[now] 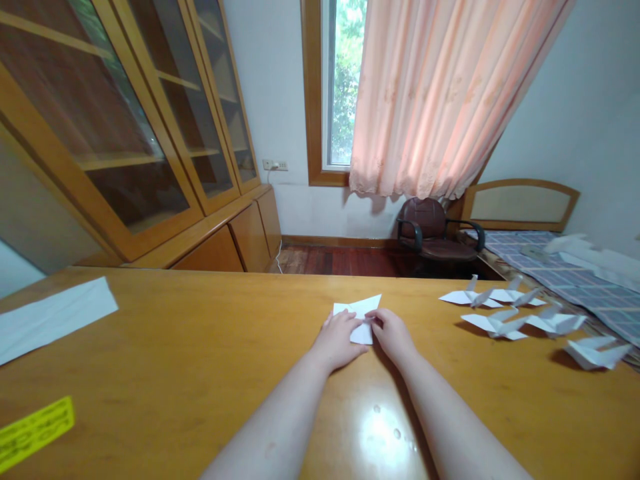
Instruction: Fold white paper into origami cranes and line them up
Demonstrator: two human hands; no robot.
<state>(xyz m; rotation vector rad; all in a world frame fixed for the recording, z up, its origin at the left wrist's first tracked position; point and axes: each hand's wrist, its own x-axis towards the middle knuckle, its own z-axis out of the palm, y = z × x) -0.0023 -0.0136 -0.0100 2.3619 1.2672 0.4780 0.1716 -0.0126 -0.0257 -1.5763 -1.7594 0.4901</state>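
Note:
A small white sheet of folded paper (361,335) lies on the wooden table near its far edge, its pointed corner up to the right. My left hand (341,340) rests over the paper's left side, fingers bent and holding it against the tabletop. At the paper's right side, my right hand (393,333) pinches it between thumb and fingers. Part of the paper is hidden under both hands. Several folded paper birds (495,325) stand at the right of the table, apart from my hands.
A long white paper strip (60,317) lies at the table's left, with a yellow printed label (36,433) nearer me. Light glares off the wooden table (200,360). Beyond it are a glass-door cabinet (165,133), a brown armchair (435,230) and a bed (560,267).

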